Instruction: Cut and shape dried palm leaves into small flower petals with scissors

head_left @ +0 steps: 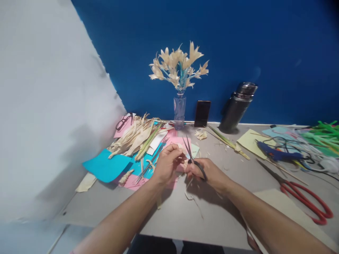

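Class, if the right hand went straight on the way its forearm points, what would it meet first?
Probably the left hand: it lies ahead of the right hand, which holds the black scissors, though one view leaves their depth unclear.

- You look through one head-worn camera, above your forearms [120,215], angled forward and down.
- It faces the tabletop [172,222] and, beyond, the blue wall [246,42].
- Your left hand [168,162] and right hand [208,171] are nearer, mid-view.

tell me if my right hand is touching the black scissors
Touching. The head view shows the right hand wrapped around the handles of the black scissors, with the blades pointing away.
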Action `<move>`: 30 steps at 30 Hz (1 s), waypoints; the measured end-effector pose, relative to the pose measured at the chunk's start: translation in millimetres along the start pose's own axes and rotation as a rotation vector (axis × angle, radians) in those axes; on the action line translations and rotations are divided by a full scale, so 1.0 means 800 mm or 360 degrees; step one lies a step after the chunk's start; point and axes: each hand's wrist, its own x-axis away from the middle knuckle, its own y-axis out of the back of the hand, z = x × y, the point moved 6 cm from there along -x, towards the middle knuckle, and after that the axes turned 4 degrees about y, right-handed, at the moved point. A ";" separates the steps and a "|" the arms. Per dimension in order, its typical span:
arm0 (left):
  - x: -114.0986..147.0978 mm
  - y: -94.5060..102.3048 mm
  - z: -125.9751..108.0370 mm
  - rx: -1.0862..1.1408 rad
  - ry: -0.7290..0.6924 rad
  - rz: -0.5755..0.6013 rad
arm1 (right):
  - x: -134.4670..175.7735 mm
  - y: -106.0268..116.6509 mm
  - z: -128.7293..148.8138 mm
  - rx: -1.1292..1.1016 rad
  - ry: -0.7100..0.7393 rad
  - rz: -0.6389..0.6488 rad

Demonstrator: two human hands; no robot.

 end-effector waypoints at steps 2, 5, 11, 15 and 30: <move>-0.001 0.003 -0.006 0.0039 -0.0032 -0.0027 | 0.000 -0.006 -0.005 0.0061 -0.0002 0.0098; -0.002 0.007 -0.010 0.0092 -0.0031 -0.0066 | -0.001 -0.011 -0.009 0.0103 0.0031 0.0137; -0.002 0.006 -0.007 0.0166 0.0036 -0.0062 | -0.002 -0.014 -0.008 0.0159 -0.0005 0.0123; -0.003 0.007 -0.005 0.0150 0.0042 -0.0088 | -0.002 -0.014 -0.008 0.0178 -0.0038 0.0111; -0.002 0.006 -0.009 0.0146 0.0003 -0.0059 | 0.001 -0.016 -0.015 0.0000 -0.0148 0.0082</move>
